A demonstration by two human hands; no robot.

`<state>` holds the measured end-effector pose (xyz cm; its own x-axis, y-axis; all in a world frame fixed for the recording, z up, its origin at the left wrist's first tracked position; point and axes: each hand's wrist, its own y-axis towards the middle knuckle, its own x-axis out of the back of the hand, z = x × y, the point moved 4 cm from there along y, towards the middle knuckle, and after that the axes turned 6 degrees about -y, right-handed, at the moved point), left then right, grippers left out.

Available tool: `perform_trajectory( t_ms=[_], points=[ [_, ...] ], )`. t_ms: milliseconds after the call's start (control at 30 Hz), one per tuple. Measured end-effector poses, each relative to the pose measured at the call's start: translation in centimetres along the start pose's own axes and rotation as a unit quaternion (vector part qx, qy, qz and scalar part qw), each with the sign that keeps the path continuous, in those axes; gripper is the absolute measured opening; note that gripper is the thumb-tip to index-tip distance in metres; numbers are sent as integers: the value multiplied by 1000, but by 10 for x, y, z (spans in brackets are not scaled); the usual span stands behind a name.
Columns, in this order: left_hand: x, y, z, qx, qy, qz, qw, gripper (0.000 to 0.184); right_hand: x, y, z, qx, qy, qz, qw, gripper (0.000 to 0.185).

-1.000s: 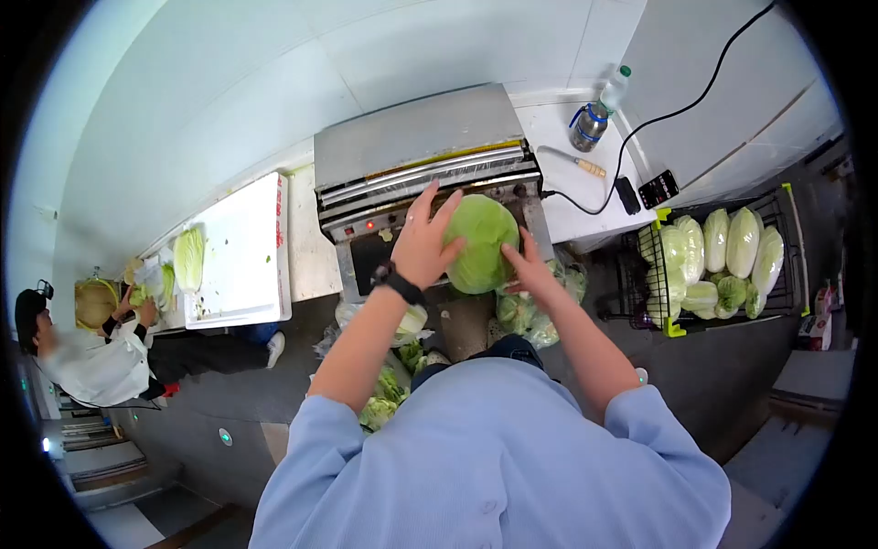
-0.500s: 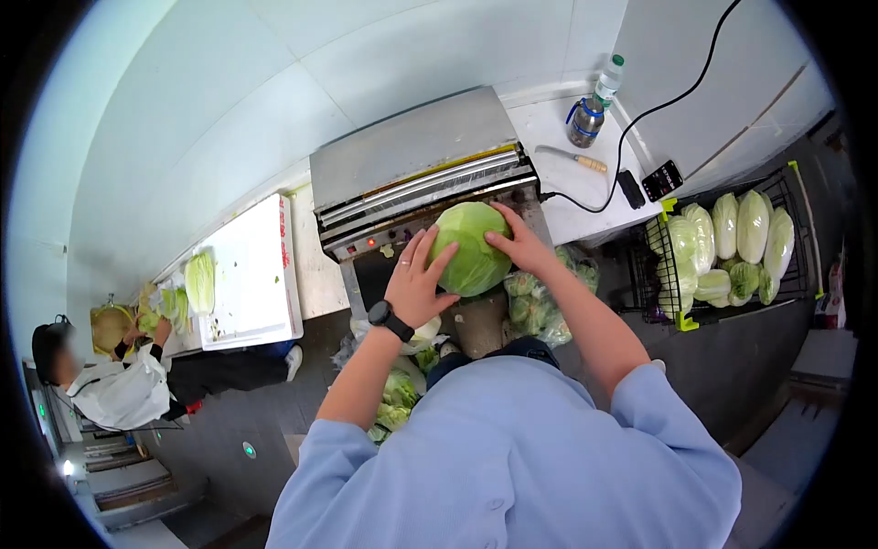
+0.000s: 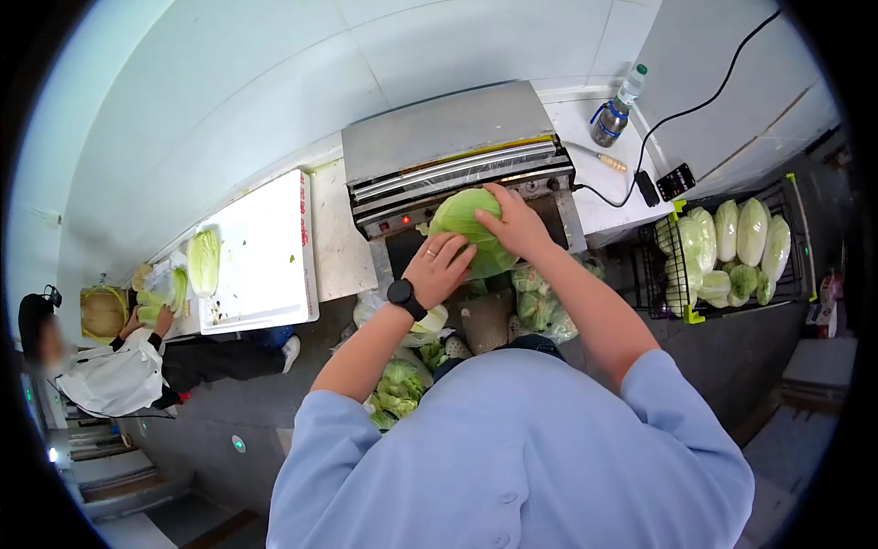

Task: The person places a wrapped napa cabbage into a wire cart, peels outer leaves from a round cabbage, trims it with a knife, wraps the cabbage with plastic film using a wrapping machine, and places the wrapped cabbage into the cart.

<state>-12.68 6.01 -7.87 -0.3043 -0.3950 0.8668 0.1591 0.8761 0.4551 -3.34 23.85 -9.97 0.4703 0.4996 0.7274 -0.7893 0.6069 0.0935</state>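
Observation:
A round green cabbage (image 3: 485,252) is between my two hands, over the front of a metal wrapping machine (image 3: 448,128) with a roll of clear film and a lit red light. My left hand (image 3: 441,267), with a ring and a black watch at the wrist, presses its curved fingers on the cabbage's lower left side. My right hand (image 3: 514,222) lies over its upper right side, fingers bent round it. The underside of the cabbage is hidden.
Wrapped cabbages (image 3: 752,231) fill a black basket (image 3: 802,240) at right. A knife (image 3: 611,162), steel bottle (image 3: 609,125) and phone (image 3: 677,182) lie right of the machine. Left are a white board (image 3: 261,261) and a person (image 3: 114,371) handling leaves. Bagged vegetables (image 3: 398,389) sit below.
My right hand has moved from the cabbage's right side to its upper side, and my left hand to its lower left. The cabbage has been turned and tilted between them.

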Motion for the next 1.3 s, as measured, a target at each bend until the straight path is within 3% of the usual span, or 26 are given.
perform_trajectory(
  t_ms=[100, 200, 400, 500, 533, 667, 767, 900, 933, 1033, 1100, 1167, 1200, 1300],
  points=[
    [5, -3, 8, 37, -2, -18, 999, 44, 1, 5, 22, -24, -72, 13, 997, 68],
    [10, 2, 21, 18, 2, 12, 1000, 31, -2, 10, 29, -59, -109, 11, 992, 71],
    [17, -8, 23, -133, -29, 32, 990, 26, -4, 11, 21, -99, -104, 9, 990, 78],
    [-3, -34, 25, -93, -23, 98, 991, 25, -3, 11, 12, -108, -74, 0, 991, 79],
    [2, -36, 19, -82, -20, 53, 995, 19, -4, 10, 9, -101, -66, -11, 993, 78],
    [-7, -71, 13, -22, -11, 64, 998, 11, 1, 4, -8, -95, 52, 16, 994, 70],
    [-3, -79, 5, 0, -2, 23, 1000, 12, 21, -4, -13, -10, -91, -180, 979, 64],
    [17, -56, -4, -1, 0, -32, 999, 11, -2, -25, 38, 54, -353, -90, 930, 75],
    [22, -50, -8, -15, -2, -18, 1000, 12, -1, -27, 42, 59, -321, -72, 943, 89],
    [25, -51, -19, -21, -12, 11, 1000, 10, 15, -29, 40, 48, -297, -39, 953, 98],
    [24, -56, -18, -12, 0, 39, 999, 9, 25, -31, -2, 70, -167, -49, 982, 107],
    [32, -47, -24, -21, -2, -18, 1000, 9, 41, -44, -46, 106, -14, -66, 992, 111],
    [37, -38, -25, -24, -2, -50, 998, 9, 50, -51, -48, 106, -23, -63, 992, 114],
    [41, -13, -38, -51, -20, -8, 998, 10, 57, -60, -1, 64, -74, -97, 990, 109]
  ],
)
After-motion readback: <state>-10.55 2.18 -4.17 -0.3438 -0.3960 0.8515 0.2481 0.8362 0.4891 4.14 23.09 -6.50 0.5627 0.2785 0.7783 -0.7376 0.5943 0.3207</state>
